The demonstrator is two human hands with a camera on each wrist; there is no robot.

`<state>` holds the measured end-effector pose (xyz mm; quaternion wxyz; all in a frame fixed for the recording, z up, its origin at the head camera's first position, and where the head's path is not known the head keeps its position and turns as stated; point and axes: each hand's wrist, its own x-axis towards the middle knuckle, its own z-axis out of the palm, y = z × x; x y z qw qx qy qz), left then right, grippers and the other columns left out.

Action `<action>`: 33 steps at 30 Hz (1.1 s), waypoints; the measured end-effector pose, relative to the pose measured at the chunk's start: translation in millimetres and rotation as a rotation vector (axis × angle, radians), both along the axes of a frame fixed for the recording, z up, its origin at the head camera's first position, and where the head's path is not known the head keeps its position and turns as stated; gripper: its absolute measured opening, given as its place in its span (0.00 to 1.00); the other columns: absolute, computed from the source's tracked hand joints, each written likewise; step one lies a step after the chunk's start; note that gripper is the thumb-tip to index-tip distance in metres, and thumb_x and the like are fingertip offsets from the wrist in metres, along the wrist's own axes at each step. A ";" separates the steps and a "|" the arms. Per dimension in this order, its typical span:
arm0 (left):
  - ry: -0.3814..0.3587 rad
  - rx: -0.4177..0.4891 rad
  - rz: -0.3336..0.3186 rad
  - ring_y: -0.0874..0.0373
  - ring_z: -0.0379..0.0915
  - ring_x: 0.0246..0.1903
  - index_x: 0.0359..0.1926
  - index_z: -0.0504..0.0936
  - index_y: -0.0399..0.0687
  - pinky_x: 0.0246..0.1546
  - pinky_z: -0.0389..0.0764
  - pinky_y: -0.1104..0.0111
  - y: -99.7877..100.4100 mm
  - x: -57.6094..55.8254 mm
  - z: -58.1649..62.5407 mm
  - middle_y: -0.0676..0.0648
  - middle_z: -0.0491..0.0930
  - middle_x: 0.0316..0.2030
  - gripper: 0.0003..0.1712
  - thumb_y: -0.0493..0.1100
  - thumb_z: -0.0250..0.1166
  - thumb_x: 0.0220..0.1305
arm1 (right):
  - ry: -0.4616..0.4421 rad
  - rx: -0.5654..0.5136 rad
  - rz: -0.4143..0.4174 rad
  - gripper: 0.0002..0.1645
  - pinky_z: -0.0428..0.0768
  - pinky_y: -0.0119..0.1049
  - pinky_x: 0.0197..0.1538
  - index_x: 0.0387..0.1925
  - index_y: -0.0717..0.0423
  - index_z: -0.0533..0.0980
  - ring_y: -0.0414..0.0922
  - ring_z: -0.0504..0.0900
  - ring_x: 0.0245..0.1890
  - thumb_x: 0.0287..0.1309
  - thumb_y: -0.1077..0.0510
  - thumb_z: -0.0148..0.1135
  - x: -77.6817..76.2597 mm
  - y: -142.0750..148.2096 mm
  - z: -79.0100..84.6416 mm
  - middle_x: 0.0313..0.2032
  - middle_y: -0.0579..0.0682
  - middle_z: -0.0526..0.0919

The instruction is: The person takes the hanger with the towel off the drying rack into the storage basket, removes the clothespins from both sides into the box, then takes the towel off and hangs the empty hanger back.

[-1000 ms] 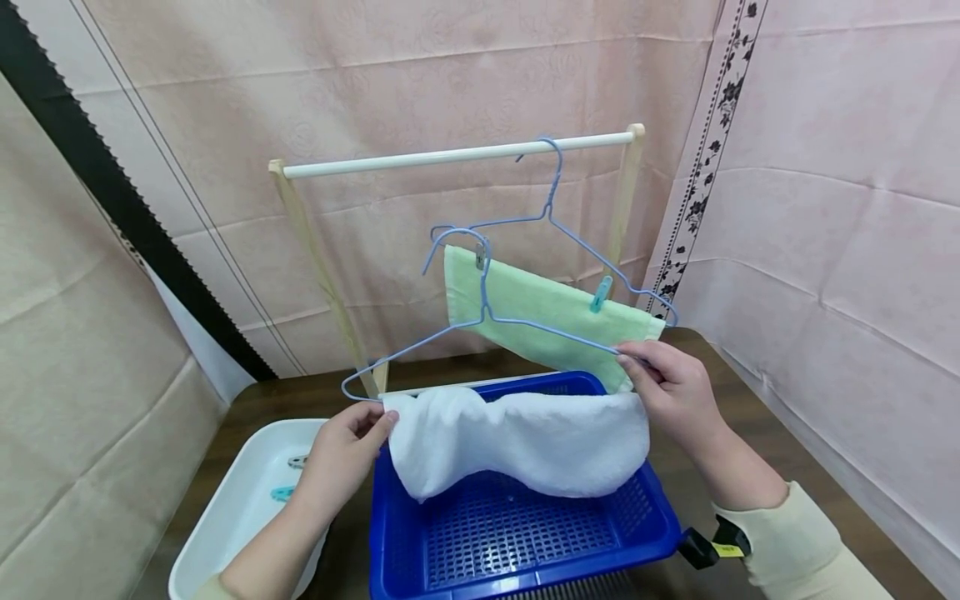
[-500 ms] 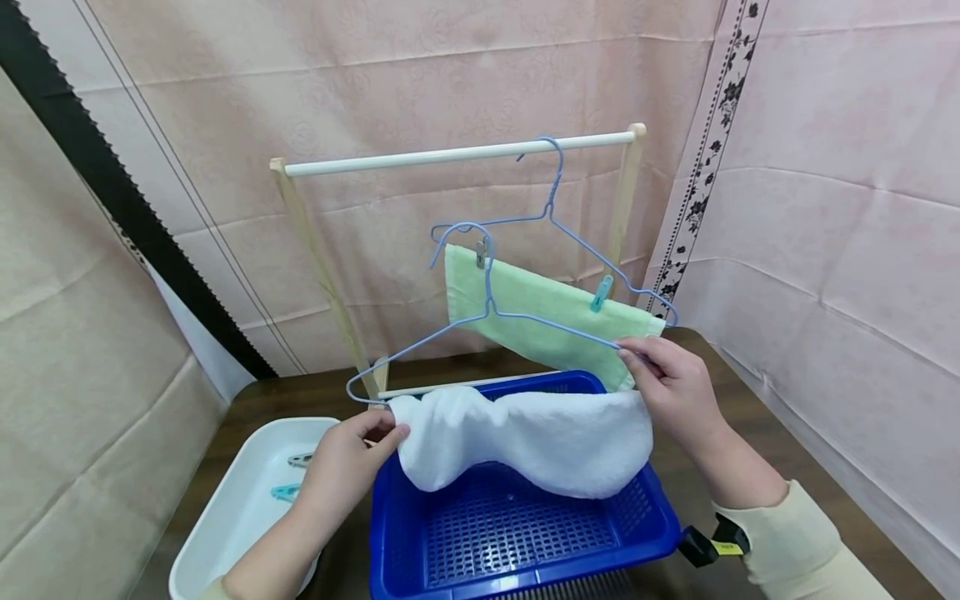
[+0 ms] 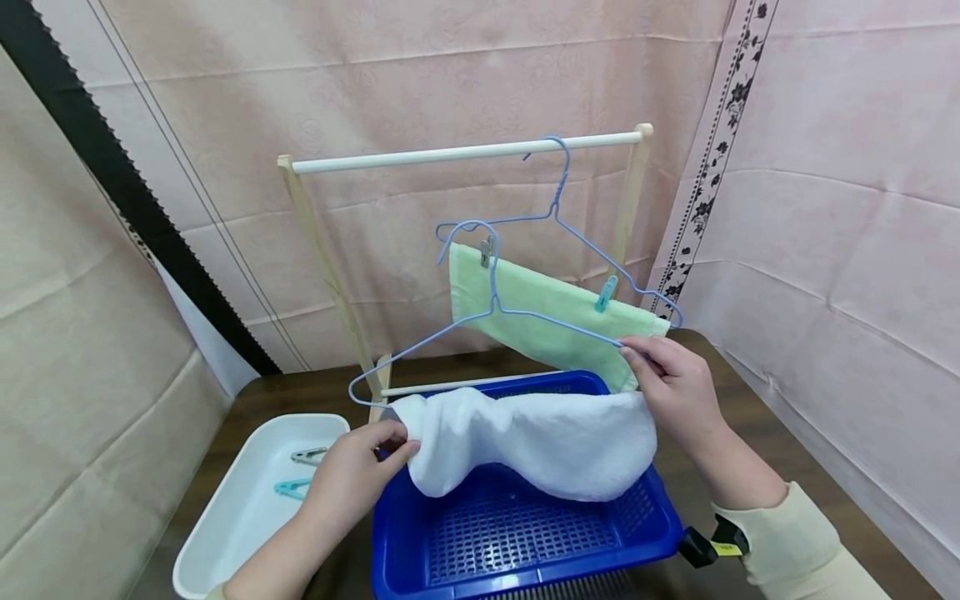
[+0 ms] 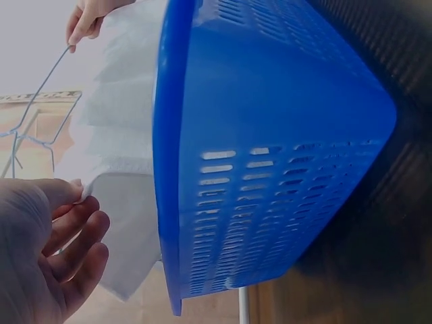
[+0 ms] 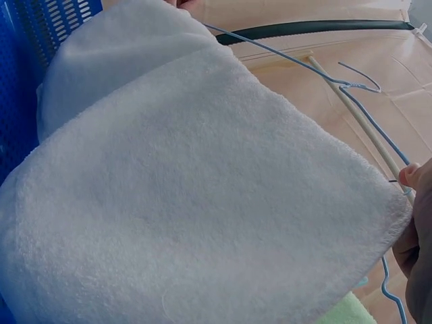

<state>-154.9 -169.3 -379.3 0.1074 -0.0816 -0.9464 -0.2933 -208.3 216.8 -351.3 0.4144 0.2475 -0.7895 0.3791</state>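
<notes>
A white towel [image 3: 555,442] hangs in folds below a blue wire hanger [image 3: 494,283], over the blue basket [image 3: 525,579]. At the towel's upper left corner my left hand [image 3: 358,467] pinches the cloth between thumb and index finger. The left wrist view shows this pinch on the towel [image 4: 121,135], with the other fingers loosely bent. My right hand [image 3: 677,387] pinches the hanger's right arm together with the towel's right corner. In the right wrist view the towel [image 5: 202,169] fills most of the frame and partly hides that hand [image 5: 420,236].
Behind stands a wooden rack with a white bar [image 3: 450,156]. A second blue hanger [image 3: 558,187] hangs there, with a green towel [image 3: 540,304] clipped to it. On the left, a white tray [image 3: 213,508] holds a teal clip [image 3: 291,487] and a metal clip [image 3: 308,456].
My left hand has shifted right and slightly down, taking the towel's left corner with it. More of the hanger's lower left end shows. The right hand keeps its grip almost in place.
</notes>
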 end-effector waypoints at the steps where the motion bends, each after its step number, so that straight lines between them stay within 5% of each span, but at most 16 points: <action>1: 0.001 -0.006 -0.007 0.64 0.71 0.28 0.32 0.84 0.62 0.32 0.76 0.67 0.6 0.4 -0.1 0.62 0.78 0.26 0.04 0.50 0.71 0.61 | -0.002 0.000 -0.002 0.11 0.63 0.27 0.25 0.38 0.61 0.85 0.33 0.63 0.21 0.53 0.74 0.68 -0.2 -0.1 -0.1 0.23 0.41 0.73; 19: 0.022 -0.069 -0.143 0.70 0.67 0.24 0.26 0.77 0.68 0.27 0.73 0.73 3.7 5.4 -10.3 0.67 0.71 0.23 0.11 0.49 0.72 0.61 | -0.017 -0.022 0.006 0.11 0.64 0.26 0.25 0.39 0.63 0.85 0.33 0.64 0.22 0.55 0.75 0.67 -1.9 -1.4 -0.1 0.24 0.47 0.78; 33: 0.015 -0.068 -0.129 0.70 0.67 0.23 0.26 0.78 0.68 0.26 0.73 0.73 2.6 6.6 -11.9 0.68 0.72 0.23 0.11 0.49 0.73 0.59 | -0.020 -0.023 -0.003 0.11 0.64 0.27 0.25 0.39 0.63 0.85 0.34 0.64 0.22 0.55 0.74 0.67 -2.2 -1.9 -0.1 0.24 0.43 0.77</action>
